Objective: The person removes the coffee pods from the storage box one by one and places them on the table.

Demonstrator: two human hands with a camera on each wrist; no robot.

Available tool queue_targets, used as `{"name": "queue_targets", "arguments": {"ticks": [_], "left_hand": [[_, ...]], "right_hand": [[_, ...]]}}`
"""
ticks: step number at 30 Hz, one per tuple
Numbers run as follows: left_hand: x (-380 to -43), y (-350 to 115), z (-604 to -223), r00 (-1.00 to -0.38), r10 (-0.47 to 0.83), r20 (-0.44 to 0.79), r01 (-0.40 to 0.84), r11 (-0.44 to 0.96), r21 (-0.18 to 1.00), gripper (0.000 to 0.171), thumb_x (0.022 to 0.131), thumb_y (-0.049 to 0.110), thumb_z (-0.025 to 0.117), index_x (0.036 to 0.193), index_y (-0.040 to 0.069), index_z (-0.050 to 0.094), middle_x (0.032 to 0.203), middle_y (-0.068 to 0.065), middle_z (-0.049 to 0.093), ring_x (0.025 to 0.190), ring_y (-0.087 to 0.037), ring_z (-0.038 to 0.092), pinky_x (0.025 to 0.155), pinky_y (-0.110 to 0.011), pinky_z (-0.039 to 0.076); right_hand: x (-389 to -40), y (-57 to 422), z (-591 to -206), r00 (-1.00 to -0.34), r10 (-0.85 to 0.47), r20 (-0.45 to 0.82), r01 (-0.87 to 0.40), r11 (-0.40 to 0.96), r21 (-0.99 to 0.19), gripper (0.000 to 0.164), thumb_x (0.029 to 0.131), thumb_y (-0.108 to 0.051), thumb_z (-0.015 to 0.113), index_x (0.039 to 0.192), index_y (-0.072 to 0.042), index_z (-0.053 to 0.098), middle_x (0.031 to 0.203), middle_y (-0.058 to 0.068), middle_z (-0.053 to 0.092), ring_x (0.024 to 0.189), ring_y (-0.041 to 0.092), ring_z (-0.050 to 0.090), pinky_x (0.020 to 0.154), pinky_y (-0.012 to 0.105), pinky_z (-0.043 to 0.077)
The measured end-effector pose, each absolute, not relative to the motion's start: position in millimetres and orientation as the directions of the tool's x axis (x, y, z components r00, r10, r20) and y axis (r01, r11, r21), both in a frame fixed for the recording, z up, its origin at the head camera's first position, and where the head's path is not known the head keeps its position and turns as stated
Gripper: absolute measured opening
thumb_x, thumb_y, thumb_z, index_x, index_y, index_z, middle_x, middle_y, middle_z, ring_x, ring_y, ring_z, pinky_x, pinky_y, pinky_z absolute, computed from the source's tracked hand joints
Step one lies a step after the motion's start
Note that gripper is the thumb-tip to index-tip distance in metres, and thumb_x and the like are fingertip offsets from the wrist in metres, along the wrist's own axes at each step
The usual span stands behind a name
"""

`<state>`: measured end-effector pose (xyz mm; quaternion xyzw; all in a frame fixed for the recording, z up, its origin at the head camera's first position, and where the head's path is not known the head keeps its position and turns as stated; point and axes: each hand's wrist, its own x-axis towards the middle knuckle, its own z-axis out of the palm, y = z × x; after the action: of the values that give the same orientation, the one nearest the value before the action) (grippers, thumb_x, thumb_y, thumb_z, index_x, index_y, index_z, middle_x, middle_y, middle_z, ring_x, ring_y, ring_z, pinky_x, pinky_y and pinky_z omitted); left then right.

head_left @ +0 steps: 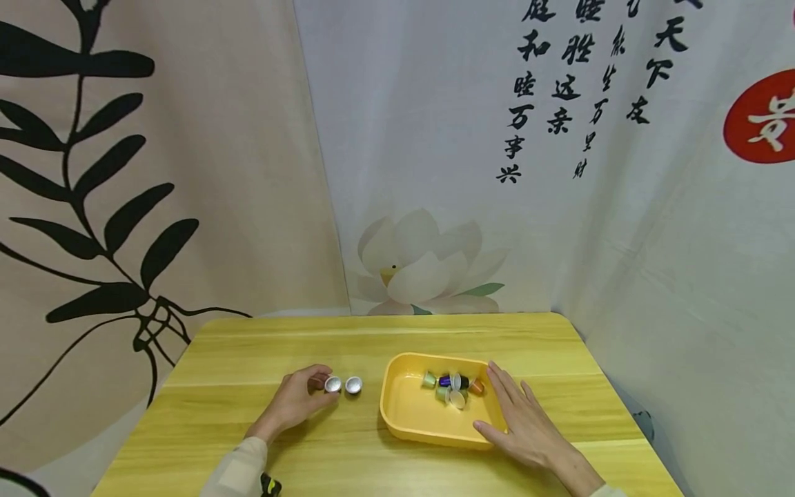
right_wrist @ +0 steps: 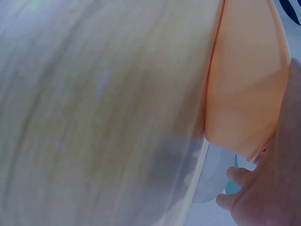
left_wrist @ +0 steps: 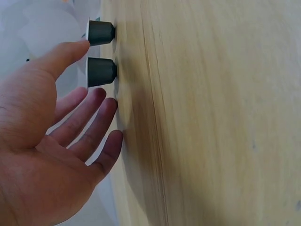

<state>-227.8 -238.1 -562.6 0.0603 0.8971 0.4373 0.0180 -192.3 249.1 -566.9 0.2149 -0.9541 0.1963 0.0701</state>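
Two dark green coffee capsules with silvery lids stand lid-up, side by side on the table. My left hand (head_left: 299, 400) is at the left capsule (left_wrist: 101, 71), thumb on one side of its rim and fingers on the other. Just beyond the thumb stands the right capsule (head_left: 353, 385). Fairly straight fingers of my right hand (head_left: 524, 424) lie along the right wall of a yellow plastic basket (head_left: 422, 431), with the thumb over its front right corner. Several coffee capsules (head_left: 456, 399) in pale green, purple, orange and cream lie inside, toward the back right.
The wooden table (head_left: 335, 469) has a light yellow grain. A hanging cloth (head_left: 428, 172) with writing and a pale lotus stands behind the far edge. Dark printed leaves (head_left: 118, 228) cover the cloth at left.
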Motion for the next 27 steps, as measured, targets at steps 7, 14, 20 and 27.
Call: {"name": "queue_targets", "arguments": {"ticks": [7, 14, 20, 27], "left_hand": [[-224, -242, -559, -0.992, 0.127, 0.02, 0.097, 0.635, 0.766, 0.074, 0.096, 0.036, 0.093, 0.157, 0.006, 0.062, 0.152, -0.02, 0.07, 0.134, -0.041, 0.071, 0.11, -0.061, 0.063], [-229, -244, -540, -0.981, 0.169, 0.09, 0.182, 0.68, 0.71, 0.078, 0.104, 0.042, 0.084, 0.164, 0.005, 0.053, 0.166, -0.023, 0.058, 0.148, -0.051, 0.06, 0.115, -0.066, 0.059], [-231, -240, -526, -0.979, 0.189, 0.071, 0.186, 0.701, 0.688, 0.083, 0.104, 0.051, 0.081, 0.169, 0.01, 0.049, 0.174, -0.021, 0.051, 0.159, -0.053, 0.049, 0.124, -0.072, 0.05], [-233, -229, -518, -0.976, 0.205, 0.068, 0.196, 0.705, 0.682, 0.09, 0.102, 0.057, 0.081, 0.173, 0.016, 0.044, 0.18, -0.021, 0.041, 0.165, -0.054, 0.041, 0.129, -0.078, 0.04]], "right_hand": [[-191, 249, -569, -0.896, -0.383, 0.227, -0.441, 0.83, -0.342, 0.1, 0.107, -0.059, 0.071, 0.179, -0.005, 0.026, 0.189, 0.012, 0.026, 0.169, 0.044, 0.04, 0.13, 0.082, 0.032], [-193, 249, -566, -0.896, -0.384, 0.223, -0.441, 0.828, -0.345, 0.1, 0.107, -0.059, 0.07, 0.179, -0.006, 0.025, 0.189, 0.012, 0.025, 0.169, 0.044, 0.039, 0.131, 0.082, 0.031], [-194, 249, -568, -0.898, -0.38, 0.221, -0.437, 0.826, -0.355, 0.101, 0.107, -0.06, 0.071, 0.18, -0.007, 0.025, 0.189, 0.011, 0.025, 0.169, 0.044, 0.039, 0.131, 0.082, 0.03], [-193, 249, -568, -0.899, -0.381, 0.215, -0.436, 0.828, -0.353, 0.101, 0.107, -0.06, 0.07, 0.18, -0.008, 0.024, 0.19, 0.011, 0.024, 0.169, 0.045, 0.038, 0.131, 0.082, 0.03]]}}
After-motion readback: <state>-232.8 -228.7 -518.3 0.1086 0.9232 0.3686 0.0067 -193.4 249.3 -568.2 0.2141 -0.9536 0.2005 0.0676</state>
